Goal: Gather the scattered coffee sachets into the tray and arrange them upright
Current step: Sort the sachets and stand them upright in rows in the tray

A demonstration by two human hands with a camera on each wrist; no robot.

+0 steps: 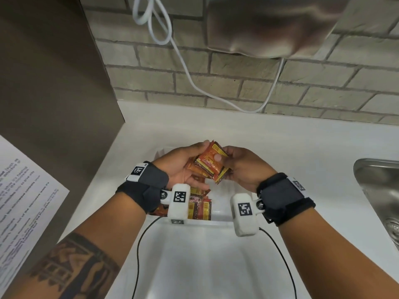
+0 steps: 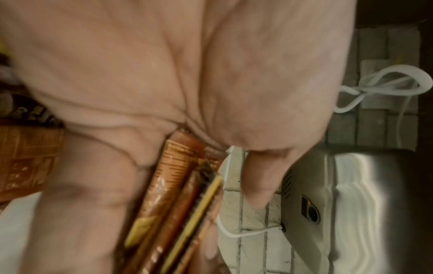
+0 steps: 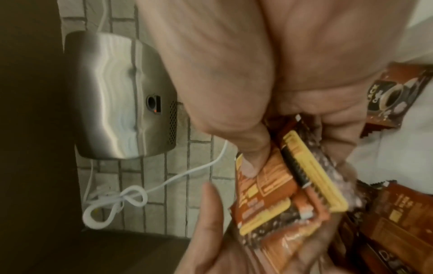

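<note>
Sachets (image 1: pixel 210 164) of coffee sit bunched between my hands above the white tray (image 1: pixel 218 214), my left hand (image 1: pixel 183 167) cupping the stack from below while my right hand (image 1: pixel 241 167) pinches its top with the thumb. More sachets (image 1: pixel 199 207) lie flat in the tray beneath, partly hidden by my left wrist camera (image 1: pixel 179 201). Behind, a steel hand dryer (image 1: pixel 272 24) and its white cord (image 1: pixel 185 67) hang on the brick wall; a sink (image 1: pixel 382 190) lies to my right.
</note>
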